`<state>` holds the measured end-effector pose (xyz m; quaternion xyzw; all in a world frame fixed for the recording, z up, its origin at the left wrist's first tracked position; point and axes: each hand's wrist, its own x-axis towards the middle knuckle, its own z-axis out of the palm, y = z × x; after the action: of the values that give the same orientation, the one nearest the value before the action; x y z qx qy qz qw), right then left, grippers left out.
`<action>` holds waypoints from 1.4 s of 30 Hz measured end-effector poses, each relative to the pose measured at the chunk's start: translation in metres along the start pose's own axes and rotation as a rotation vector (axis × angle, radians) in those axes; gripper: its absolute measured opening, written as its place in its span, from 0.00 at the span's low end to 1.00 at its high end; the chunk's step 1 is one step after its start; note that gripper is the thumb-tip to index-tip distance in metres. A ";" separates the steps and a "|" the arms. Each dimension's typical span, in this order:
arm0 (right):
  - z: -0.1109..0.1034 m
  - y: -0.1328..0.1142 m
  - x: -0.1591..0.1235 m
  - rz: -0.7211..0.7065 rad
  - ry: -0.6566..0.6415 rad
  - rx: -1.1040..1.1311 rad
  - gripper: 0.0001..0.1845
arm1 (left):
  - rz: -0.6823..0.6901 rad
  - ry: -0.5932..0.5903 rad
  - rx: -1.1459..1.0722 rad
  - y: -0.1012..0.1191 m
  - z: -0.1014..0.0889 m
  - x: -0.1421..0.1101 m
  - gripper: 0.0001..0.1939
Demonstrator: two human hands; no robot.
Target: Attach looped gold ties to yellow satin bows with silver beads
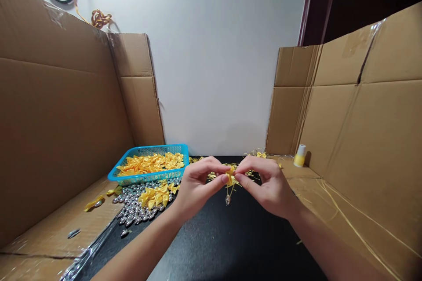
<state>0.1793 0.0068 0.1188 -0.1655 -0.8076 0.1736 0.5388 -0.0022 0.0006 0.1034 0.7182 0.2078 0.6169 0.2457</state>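
Observation:
My left hand [198, 184] and my right hand [265, 184] meet above the black table top [217, 237], fingertips pinched together on a small yellow ribbon bow [230, 178]. A thin thread with a small silver bead [227, 200] hangs below the bow. A pile of loose yellow bows [154, 196] lies on a heap of silver beads [133, 208] to the left of my left hand.
A blue plastic basket [150, 177] full of yellow bows stands at the back left. Cardboard walls [49, 140] fence both sides. A yellow thread spool [300, 156] stands at the right wall. Yellow thread scraps [253, 155] lie behind my hands.

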 end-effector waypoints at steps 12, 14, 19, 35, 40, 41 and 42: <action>0.016 0.009 -0.003 0.192 0.212 -0.035 0.08 | 0.073 0.164 0.225 -0.008 0.010 -0.005 0.11; 0.019 0.010 -0.004 0.191 0.216 -0.028 0.08 | 0.154 0.209 0.390 -0.009 0.011 -0.007 0.07; 0.013 0.013 -0.003 0.246 0.178 0.073 0.09 | 0.239 0.218 0.487 -0.009 0.008 -0.006 0.03; 0.007 0.035 0.008 0.708 -0.111 0.775 0.16 | 0.424 0.029 0.574 -0.013 0.001 0.002 0.04; 0.010 0.035 0.008 0.707 -0.027 0.776 0.17 | 0.368 -0.052 0.494 -0.016 -0.003 0.004 0.04; 0.010 0.035 0.008 0.721 -0.018 0.785 0.17 | 0.349 -0.069 0.479 -0.017 -0.004 0.005 0.03; 0.011 0.034 0.009 0.735 -0.018 0.797 0.17 | 0.328 -0.081 0.463 -0.019 -0.005 0.005 0.03</action>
<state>0.1692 0.0400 0.1061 -0.2183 -0.5725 0.6450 0.4567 -0.0063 0.0187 0.0964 0.8034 0.2144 0.5552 -0.0199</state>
